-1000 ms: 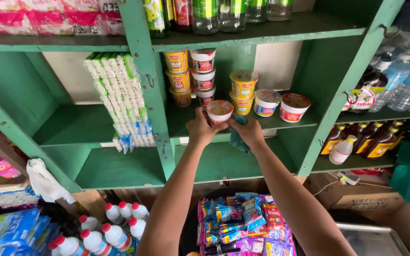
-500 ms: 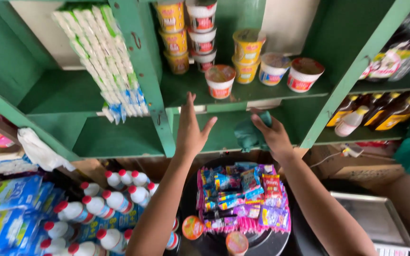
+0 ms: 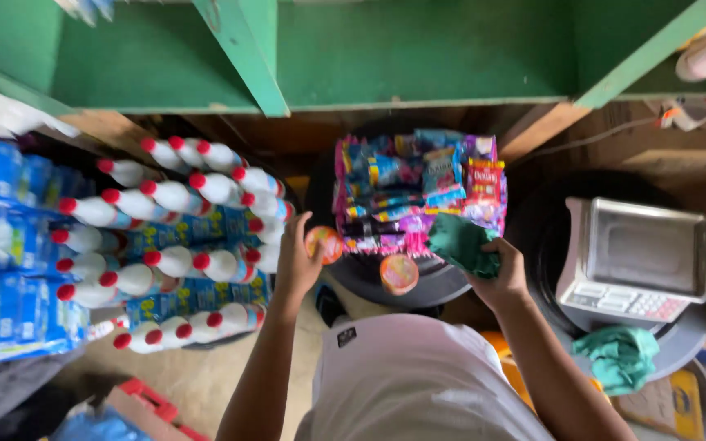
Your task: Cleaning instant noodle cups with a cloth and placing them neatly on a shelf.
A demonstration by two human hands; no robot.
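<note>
The left hand [image 3: 297,260] reaches down to a small round tub [image 3: 323,243] with an orange-pink lid, fingers curled against its side; whether they fully pinch it I cannot tell. The tub sits at the left edge of a dark round drum lid [image 3: 369,282], just beside a pile of bright snack packets [image 3: 418,192]. A 2nd tub [image 3: 399,273] lies near it on the same lid, untouched. The right hand [image 3: 500,273] is closed on a green cloth [image 3: 461,243], bunched over the packets' lower right edge. To the right stands a scale [image 3: 635,261] with another green cloth [image 3: 621,358] below it. White red-capped bottles [image 3: 181,237] are stacked at left, under a green shelf [image 3: 418,57]
</note>
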